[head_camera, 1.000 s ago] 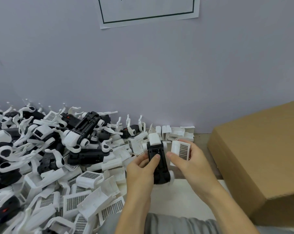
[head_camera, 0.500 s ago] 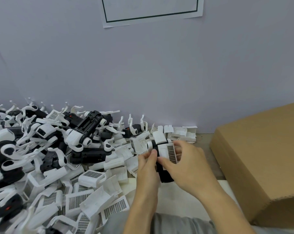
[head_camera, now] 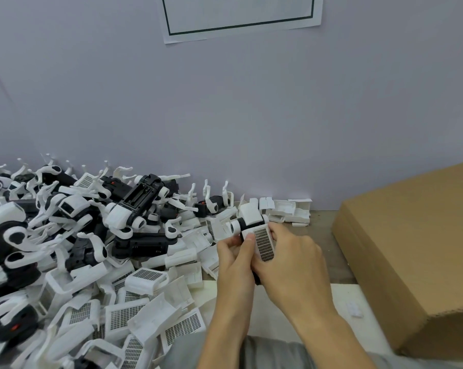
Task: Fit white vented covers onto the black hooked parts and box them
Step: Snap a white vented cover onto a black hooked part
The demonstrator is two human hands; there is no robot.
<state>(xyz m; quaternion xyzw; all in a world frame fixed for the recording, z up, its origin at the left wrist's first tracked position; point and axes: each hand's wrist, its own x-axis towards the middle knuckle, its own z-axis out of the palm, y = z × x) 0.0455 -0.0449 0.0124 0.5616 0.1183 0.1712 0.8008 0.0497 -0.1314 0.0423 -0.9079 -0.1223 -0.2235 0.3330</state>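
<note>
A black part (head_camera: 241, 227) is being held above the table (head_camera: 329, 262), just right of the big heap, with its long axis running from near to far and its white rounded end (head_camera: 249, 213) pointing toward the far wall. A white vented cover (head_camera: 263, 243) is lying along the same axis on top of the part, its grille facing up; whether it is fully seated cannot be told.

The left hand (head_camera: 234, 259) is reaching in from the near side, fingers curled round the part's left side, the thumb pressing at the cover's far left corner. The right hand (head_camera: 291, 262) is coming in from the near right, curled round the right side of the part and cover, with its thumb lying under the cover's near end. Both forearms are angling up from the bottom edge.

On the left, a heap of black hooked parts (head_camera: 134, 201) is piling against the wall, with loose white covers (head_camera: 145, 278) spreading across the nearer table. To the right, a cardboard box (head_camera: 411, 249) is sitting well apart from the heap; only its outer faces are showing, so what it holds cannot be told.
</note>
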